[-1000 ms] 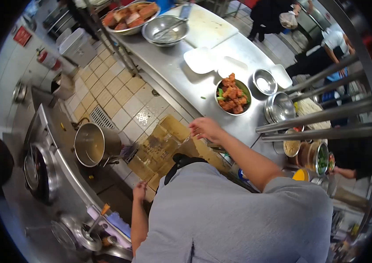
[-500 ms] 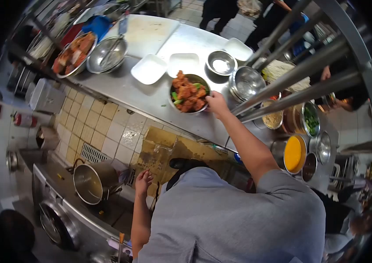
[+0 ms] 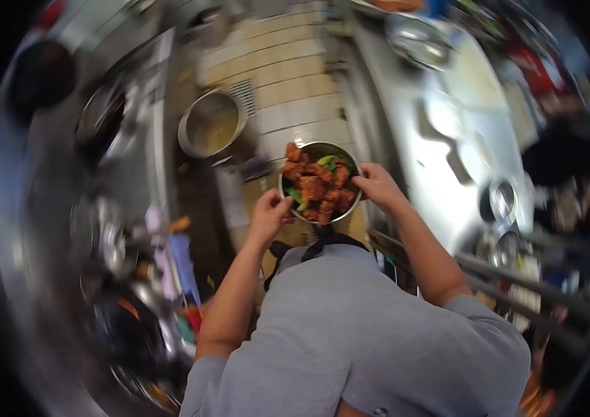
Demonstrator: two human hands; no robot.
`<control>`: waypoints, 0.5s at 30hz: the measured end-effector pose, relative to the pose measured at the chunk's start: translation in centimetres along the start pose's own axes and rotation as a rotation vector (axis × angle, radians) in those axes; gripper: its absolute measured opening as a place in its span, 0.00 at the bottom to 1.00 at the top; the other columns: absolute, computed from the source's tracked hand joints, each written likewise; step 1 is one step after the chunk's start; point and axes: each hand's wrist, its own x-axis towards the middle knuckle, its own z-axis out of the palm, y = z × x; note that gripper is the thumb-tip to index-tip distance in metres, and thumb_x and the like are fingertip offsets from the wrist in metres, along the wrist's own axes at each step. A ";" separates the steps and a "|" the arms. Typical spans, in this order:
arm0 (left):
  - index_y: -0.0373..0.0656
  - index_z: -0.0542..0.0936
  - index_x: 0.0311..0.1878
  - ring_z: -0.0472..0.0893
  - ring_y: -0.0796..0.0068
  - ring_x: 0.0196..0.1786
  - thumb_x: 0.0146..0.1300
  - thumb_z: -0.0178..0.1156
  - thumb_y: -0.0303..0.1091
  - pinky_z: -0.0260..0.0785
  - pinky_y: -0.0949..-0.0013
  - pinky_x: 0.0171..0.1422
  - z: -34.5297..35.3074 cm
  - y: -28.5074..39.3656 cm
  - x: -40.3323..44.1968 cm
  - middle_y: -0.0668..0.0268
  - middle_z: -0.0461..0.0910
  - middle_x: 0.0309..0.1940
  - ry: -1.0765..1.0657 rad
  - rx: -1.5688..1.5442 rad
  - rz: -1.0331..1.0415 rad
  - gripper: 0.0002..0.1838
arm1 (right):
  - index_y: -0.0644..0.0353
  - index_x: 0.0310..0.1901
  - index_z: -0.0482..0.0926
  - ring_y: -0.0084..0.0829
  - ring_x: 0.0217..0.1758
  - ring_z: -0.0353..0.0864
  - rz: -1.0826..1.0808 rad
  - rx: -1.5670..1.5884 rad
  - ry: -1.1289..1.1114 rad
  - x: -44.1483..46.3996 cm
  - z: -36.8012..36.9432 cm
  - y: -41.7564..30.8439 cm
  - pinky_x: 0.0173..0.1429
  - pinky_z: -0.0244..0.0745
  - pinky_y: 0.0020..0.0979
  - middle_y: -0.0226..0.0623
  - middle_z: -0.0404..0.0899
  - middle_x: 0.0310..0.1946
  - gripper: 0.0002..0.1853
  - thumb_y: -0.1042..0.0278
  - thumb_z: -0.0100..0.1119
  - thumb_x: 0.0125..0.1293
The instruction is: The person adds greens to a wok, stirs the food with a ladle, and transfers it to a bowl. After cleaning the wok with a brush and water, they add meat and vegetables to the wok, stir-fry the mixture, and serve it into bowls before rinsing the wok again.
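Note:
A metal bowl (image 3: 317,149) of reddish-brown fried pieces (image 3: 314,189) with green vegetable bits is held in the air in front of my body, between both hands. On its right side, my right hand (image 3: 377,186) pinches the rim, thumb toward the inside. At the lower left, my left hand (image 3: 272,217) has its thumb and fingers closed at the rim; part of this grip is hidden. Below the bowl are the tiled floor and a strip of cardboard.
To the right runs a steel counter (image 3: 406,174) with white trays (image 3: 444,115) and metal bowls (image 3: 420,43). A large pot (image 3: 213,125) of cloudy liquid stands to the left, beside the cooking line. Metal rails (image 3: 517,281) cross the right. The surroundings are motion-blurred.
My right hand has lifted the bowl off the counter and brought it in front of me. My left hand has risen to its rim. The view has swung left toward the aisle.

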 end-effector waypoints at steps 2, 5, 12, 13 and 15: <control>0.42 0.71 0.33 0.77 0.81 0.26 0.65 0.53 0.32 0.75 0.75 0.32 -3.5 -1.0 -3.2 0.68 0.75 0.26 0.150 -0.117 0.081 0.06 | 0.62 0.38 0.74 0.23 0.30 0.79 0.009 -0.083 -0.145 1.8 5.0 -3.4 0.35 0.79 0.29 0.29 0.75 0.29 0.06 0.73 0.50 0.61; 0.42 0.72 0.33 0.78 0.78 0.26 0.64 0.50 0.28 0.76 0.72 0.33 -6.7 -4.3 -7.1 0.67 0.77 0.26 0.472 -0.278 0.177 0.04 | 0.60 0.38 0.74 0.22 0.40 0.75 0.027 -0.160 -0.462 5.3 10.3 -6.4 0.42 0.78 0.27 0.32 0.74 0.37 0.09 0.63 0.54 0.64; 0.39 0.74 0.39 0.78 0.78 0.27 0.63 0.48 0.27 0.74 0.75 0.28 -11.4 -12.3 -23.6 0.65 0.78 0.31 1.143 -0.672 0.251 0.06 | 0.63 0.50 0.73 0.37 0.47 0.78 -0.705 -0.774 -0.549 10.9 30.6 -9.1 0.51 0.72 0.34 0.46 0.79 0.42 0.20 0.60 0.60 0.60; 0.39 0.74 0.39 0.78 0.78 0.27 0.63 0.48 0.27 0.74 0.75 0.28 -11.5 -13.5 -26.1 0.65 0.78 0.31 1.202 -0.703 0.274 0.06 | 0.63 0.51 0.73 0.39 0.47 0.79 -0.772 -0.899 -0.598 12.2 33.8 -7.7 0.52 0.71 0.34 0.47 0.79 0.42 0.22 0.59 0.61 0.58; 0.39 0.74 0.39 0.79 0.77 0.25 0.63 0.47 0.26 0.73 0.76 0.27 -11.5 -16.1 -30.5 0.64 0.79 0.30 1.334 -0.827 0.292 0.06 | 0.62 0.54 0.72 0.45 0.46 0.78 -0.725 -1.098 -0.686 15.2 39.6 -3.7 0.54 0.71 0.37 0.50 0.78 0.42 0.28 0.57 0.64 0.54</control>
